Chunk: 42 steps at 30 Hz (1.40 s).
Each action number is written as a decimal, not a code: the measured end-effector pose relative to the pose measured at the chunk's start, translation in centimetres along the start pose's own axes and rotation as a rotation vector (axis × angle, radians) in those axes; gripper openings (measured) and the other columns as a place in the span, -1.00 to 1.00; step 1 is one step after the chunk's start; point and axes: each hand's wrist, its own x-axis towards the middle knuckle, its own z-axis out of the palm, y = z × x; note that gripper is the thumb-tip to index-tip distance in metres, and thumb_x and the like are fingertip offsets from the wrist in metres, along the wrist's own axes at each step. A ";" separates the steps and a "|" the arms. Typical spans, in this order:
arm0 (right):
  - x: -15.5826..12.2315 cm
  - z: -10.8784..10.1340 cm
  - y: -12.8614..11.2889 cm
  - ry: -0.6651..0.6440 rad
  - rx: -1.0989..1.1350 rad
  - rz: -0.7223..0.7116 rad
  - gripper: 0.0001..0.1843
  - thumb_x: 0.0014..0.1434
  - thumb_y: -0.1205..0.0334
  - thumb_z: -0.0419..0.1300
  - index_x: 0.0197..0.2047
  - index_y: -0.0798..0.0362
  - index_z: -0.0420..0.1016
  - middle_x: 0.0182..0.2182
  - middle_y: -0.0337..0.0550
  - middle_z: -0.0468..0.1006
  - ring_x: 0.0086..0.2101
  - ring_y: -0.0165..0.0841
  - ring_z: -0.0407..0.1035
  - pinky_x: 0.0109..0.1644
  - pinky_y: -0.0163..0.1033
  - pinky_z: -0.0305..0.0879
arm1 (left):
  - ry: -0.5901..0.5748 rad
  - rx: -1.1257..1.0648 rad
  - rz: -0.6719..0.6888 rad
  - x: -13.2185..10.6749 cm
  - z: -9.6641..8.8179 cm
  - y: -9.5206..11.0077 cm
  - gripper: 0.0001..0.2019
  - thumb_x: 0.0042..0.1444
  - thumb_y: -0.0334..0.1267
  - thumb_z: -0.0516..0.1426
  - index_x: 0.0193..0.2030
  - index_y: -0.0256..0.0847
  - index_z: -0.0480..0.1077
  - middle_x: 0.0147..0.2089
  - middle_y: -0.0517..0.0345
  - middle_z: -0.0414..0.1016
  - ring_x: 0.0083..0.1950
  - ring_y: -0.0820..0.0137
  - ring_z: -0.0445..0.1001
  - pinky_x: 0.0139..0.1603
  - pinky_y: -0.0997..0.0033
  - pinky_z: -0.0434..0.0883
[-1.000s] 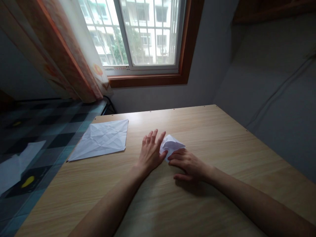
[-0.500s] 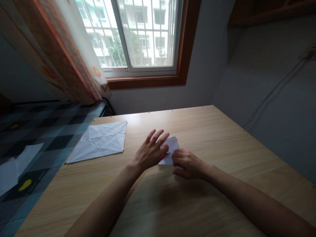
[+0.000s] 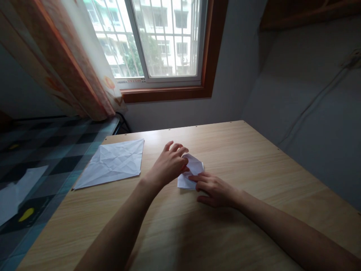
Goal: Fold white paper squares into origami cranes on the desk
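Observation:
A small folded sheet of white paper (image 3: 194, 164) lies on the wooden table in front of me. At its upper left edge, my left hand (image 3: 172, 162) has thumb and index finger closed on a flap, the other fingers raised and curled. From the right, my right hand (image 3: 216, 189) rests with its fingers stretched out over the lower right part of the folded paper, holding it against the table. The fingers hide part of the folds.
A larger creased white sheet (image 3: 113, 162) lies flat on the table's left side. Beyond the left table edge is a checked bed surface (image 3: 70, 143) with more white paper (image 3: 25, 192) on it. A window (image 3: 169, 41) and an orange curtain (image 3: 81, 75) are behind the table (image 3: 254, 169).
My left hand has lifted slightly and its fingers have curled more. My right fingers have straightened and slid left onto the folded paper, which shows more of its surface now.

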 end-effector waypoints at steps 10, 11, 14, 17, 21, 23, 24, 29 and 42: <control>0.2 -0.3 -0.2 0.024 0.029 -0.010 -0.86 0.15 0.21 0.25 -0.27 0.05 0.38 0.12 0.02 0.46 -0.05 -0.15 0.36 0.05 -0.02 0.35 | 0.092 -0.079 -0.039 1.7 -0.3 -0.6 -0.53 0.10 -0.34 0.26 0.16 -0.04 0.35 0.23 0.04 0.34 0.14 0.19 0.37 0.21 0.06 0.23; 0.2 -0.2 -0.2 0.026 0.034 -0.012 -0.86 0.15 0.21 0.25 -0.27 0.05 0.38 0.11 0.02 0.46 -0.05 -0.15 0.35 0.04 -0.02 0.35 | 0.118 -0.110 -0.049 1.6 0.1 -0.7 -0.41 0.10 -0.34 0.26 0.27 -0.03 0.22 0.25 0.01 0.32 0.15 0.19 0.37 0.19 0.09 0.25; 0.1 0.0 -0.1 0.023 0.050 -0.005 -0.86 0.16 0.21 0.24 -0.26 0.05 0.38 0.12 0.03 0.46 -0.04 -0.15 0.35 0.05 -0.02 0.35 | 0.150 -0.171 -0.085 1.4 1.1 -0.9 -0.30 0.12 -0.32 0.24 0.36 -0.05 0.06 0.23 -0.01 0.34 0.18 0.18 0.35 0.16 0.11 0.29; 0.1 0.1 0.0 0.016 0.063 0.007 -0.85 0.15 0.20 0.25 -0.25 0.04 0.37 0.12 0.03 0.46 0.01 -0.15 0.33 0.09 -0.02 0.32 | 0.179 -0.173 -0.110 1.1 2.2 -1.2 -0.41 0.15 -0.31 0.22 0.30 -0.07 0.14 0.18 0.00 0.39 0.14 0.18 0.38 0.13 0.10 0.31; 0.0 -0.1 -0.1 0.004 0.054 0.027 -0.80 0.12 0.20 0.29 -0.23 0.06 0.38 0.16 0.09 0.40 0.08 -0.12 0.29 0.16 0.02 0.26 | 0.218 -0.184 -0.139 0.7 3.3 -1.4 -0.47 0.15 -0.22 0.23 0.25 -0.10 0.22 0.14 -0.01 0.43 0.11 0.16 0.39 0.11 0.07 0.32; 0.0 -0.2 -0.2 -0.008 0.046 0.043 -0.79 0.11 0.20 0.30 -0.23 0.07 0.38 0.20 0.13 0.35 0.12 -0.10 0.25 0.19 0.04 0.22 | 0.200 -0.215 -0.132 0.4 4.0 -1.5 -0.45 0.13 -0.18 0.25 0.24 -0.09 0.22 0.15 0.01 0.42 0.12 0.17 0.39 0.11 0.08 0.33; 0.1 -0.3 -0.2 -0.015 0.040 0.052 -0.78 0.11 0.20 0.31 -0.22 0.07 0.39 0.22 0.15 0.32 0.14 -0.09 0.23 0.21 0.05 0.20 | 0.186 -0.224 -0.129 0.3 4.3 -1.5 -0.43 0.11 -0.19 0.26 0.24 -0.08 0.22 0.15 0.01 0.42 0.12 0.17 0.39 0.11 0.08 0.33; 0.3 -0.2 -0.3 -0.016 0.021 0.044 -0.73 0.12 0.18 0.27 -0.13 0.09 0.40 0.22 0.16 0.30 0.17 -0.08 0.18 0.23 0.07 0.16 | 0.152 -0.201 -0.179 -0.7 6.1 -1.5 -0.41 0.09 -0.23 0.27 0.25 -0.10 0.21 0.13 0.00 0.43 0.10 0.16 0.41 0.10 0.09 0.34; -0.6 -2.5 3.7 0.502 -0.531 -0.019 -0.54 0.12 0.54 0.16 0.02 -0.09 0.47 0.19 -0.05 0.35 0.11 -0.14 0.21 0.11 0.02 0.23 | 0.544 -0.040 0.040 -6.3 4.3 1.3 -0.68 0.19 -0.18 0.15 0.06 -0.16 0.28 -0.11 0.00 0.48 -0.09 0.23 0.43 -0.07 0.22 0.34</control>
